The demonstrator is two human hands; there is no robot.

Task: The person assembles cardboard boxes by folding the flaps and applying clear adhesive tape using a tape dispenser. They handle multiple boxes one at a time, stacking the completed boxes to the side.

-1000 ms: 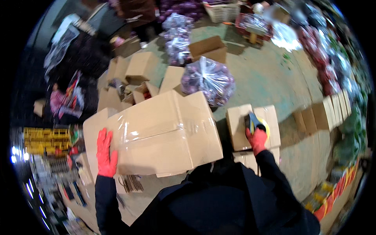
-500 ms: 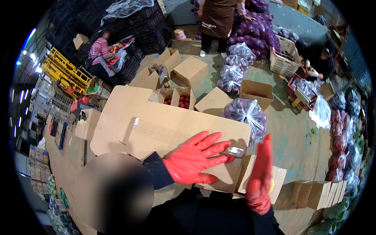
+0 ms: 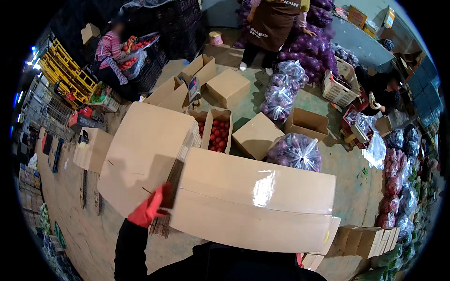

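A long brown cardboard box (image 3: 253, 206) lies across the middle, closed, with a seam along its top and a shiny strip of clear tape. Left of it is a stack of flat cardboard sheets (image 3: 140, 150), their layered edges facing the box. My left hand (image 3: 149, 208), in a red rubber glove, is at the gap between the stack and the box's left end, fingers apart; whether it touches either I cannot tell. Of my right hand (image 3: 300, 259) only a sliver of red glove shows below the box's near right edge; its fingers are hidden.
Beyond stand open boxes of tomatoes (image 3: 219, 133), closed boxes (image 3: 228, 86) and clear bags of purple produce (image 3: 295, 152). Folded cartons (image 3: 368, 241) stand at right. A person in a brown apron (image 3: 274, 23) stands at the back; others work at left (image 3: 112, 51) and right (image 3: 382, 91).
My left hand has moved left, off the box's top to its left end. The box now appears larger and nearer, its taped top in fuller view. My right hand has gone mostly behind it.
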